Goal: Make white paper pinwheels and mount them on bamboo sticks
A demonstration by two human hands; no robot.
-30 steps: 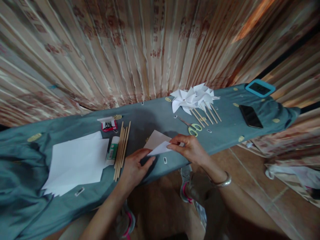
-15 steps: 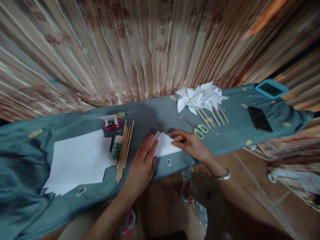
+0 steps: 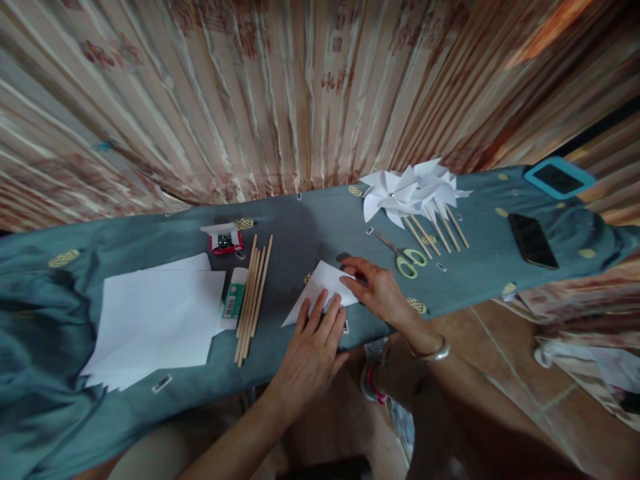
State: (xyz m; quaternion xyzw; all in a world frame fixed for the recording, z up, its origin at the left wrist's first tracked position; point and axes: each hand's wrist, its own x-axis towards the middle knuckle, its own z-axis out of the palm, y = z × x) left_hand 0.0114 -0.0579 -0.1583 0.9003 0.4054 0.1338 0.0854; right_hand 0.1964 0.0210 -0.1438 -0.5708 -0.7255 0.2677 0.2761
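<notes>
On the teal-clothed desk [image 3: 285,217], white paper pinwheels [image 3: 393,191] done; left hand [image 3: 310,348] flat on folded white paper [image 3: 320,280], right hand [image 3: 381,293] curled, grip unclear; white sheets [image 3: 157,320] left.

From far away I see my left hand [image 3: 311,353] flat, palm down, fingers spread and pointing far. My right hand [image 3: 383,291] is farther and to the right, fingers bent leftward, thumb [image 3: 352,287] a little apart. Both arms [image 3: 240,427] reach in from the near side.
</notes>
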